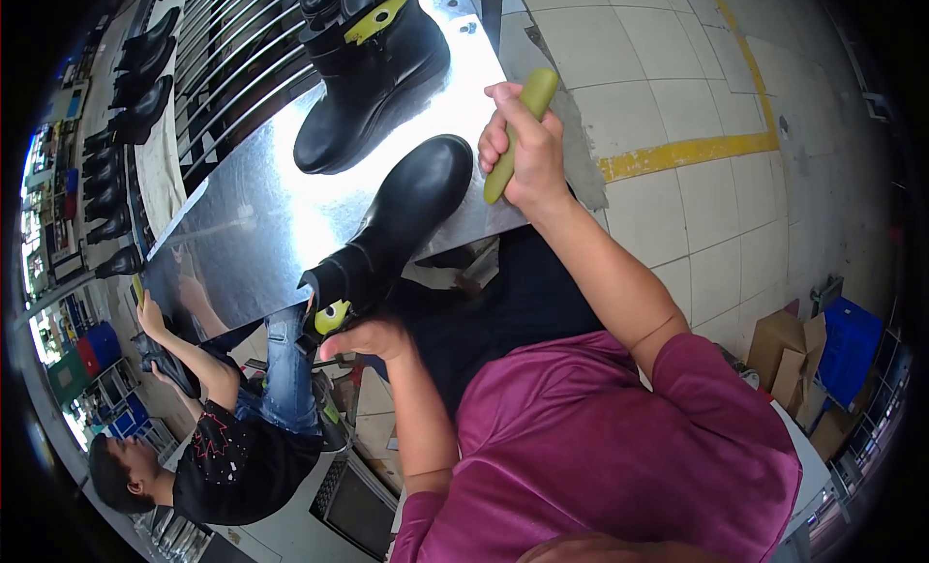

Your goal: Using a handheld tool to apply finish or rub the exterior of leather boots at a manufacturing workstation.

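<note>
A black ankle boot (418, 190) lies slanted across the near edge of the metal table (232, 224), its toe toward the upper right. At its shaft end a yellow-green piece (332, 317) with a dark round hole shows. My left hand (373, 338) grips this shaft end from below, the thumb along it; the other fingers are mostly hidden. In my right hand (532, 152) is a long, rounded olive-green bar (521, 134), with the fingers wrapped round it, just right of the toe and apart from it. More black boots (373, 84) stand upright farther up the table, with another yellow-green piece (375, 19).
A roller conveyor (232, 60) adjoins the table at the far left. Beyond it, several black boots (145, 108) line a rack. At the lower left a co-worker (242, 447) handles a dark boot. Cardboard boxes (779, 355) and a blue crate (850, 353) stand at the right.
</note>
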Available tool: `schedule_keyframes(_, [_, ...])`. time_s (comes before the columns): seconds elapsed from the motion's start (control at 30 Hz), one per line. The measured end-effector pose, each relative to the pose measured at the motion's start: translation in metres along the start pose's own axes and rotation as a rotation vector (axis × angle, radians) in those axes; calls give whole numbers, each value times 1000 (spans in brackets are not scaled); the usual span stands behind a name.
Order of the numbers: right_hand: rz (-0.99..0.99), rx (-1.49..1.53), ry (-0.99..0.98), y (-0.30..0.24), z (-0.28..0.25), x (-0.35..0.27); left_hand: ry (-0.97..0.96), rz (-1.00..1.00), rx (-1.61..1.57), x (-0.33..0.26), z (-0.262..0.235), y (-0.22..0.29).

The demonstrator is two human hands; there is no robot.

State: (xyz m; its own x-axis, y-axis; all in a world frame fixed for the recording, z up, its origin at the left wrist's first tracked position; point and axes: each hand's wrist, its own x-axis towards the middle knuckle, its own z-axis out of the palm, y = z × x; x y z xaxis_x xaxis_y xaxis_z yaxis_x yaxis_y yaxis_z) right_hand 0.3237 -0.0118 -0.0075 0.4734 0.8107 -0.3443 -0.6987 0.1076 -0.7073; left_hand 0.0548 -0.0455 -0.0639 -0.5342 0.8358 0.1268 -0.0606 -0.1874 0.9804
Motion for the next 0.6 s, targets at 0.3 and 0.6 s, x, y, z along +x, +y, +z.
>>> schedule_keyframes(0.3, [-40,-29,1,12,5,3,-291,-51,-62,83,11,5])
schedule_keyframes(0.6, [-86,-72,-28,11,2,12,-261,3,-180,69,8,0])
